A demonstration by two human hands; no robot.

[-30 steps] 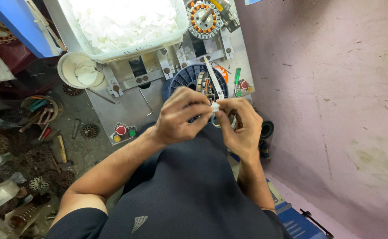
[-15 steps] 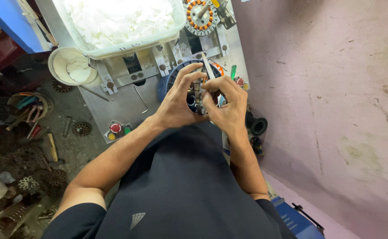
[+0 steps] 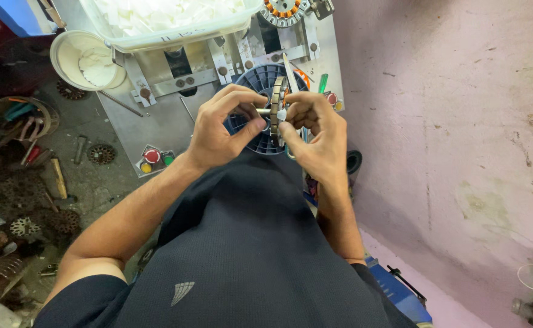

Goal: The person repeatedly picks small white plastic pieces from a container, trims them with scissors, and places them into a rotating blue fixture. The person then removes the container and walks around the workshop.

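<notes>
A flat round metal stator core (image 3: pixel 277 103) with a short shaft is held on edge between both hands, above a blue ribbed plastic disc (image 3: pixel 260 82) on the metal machine table (image 3: pixel 157 121). My left hand (image 3: pixel 224 127) pinches the shaft on the core's left side. My right hand (image 3: pixel 312 130) grips the core from the right, and a small white piece (image 3: pixel 282 114) sits at its fingertips against the core's face.
A white tub of white pieces (image 3: pixel 175 15) and a white bowl (image 3: pixel 87 58) stand at the back. A wound stator with copper coils (image 3: pixel 281 9) lies at the top. Red, yellow and green buttons (image 3: pixel 154 159) sit on the table. Tools and old metal cores (image 3: pixel 29 182) litter the left floor. A pink wall (image 3: pixel 449 121) rises on the right.
Both hands have stayed together on the core and turned it edge-on to the camera. The view has shifted a little and now shows the blue disc behind the hands.
</notes>
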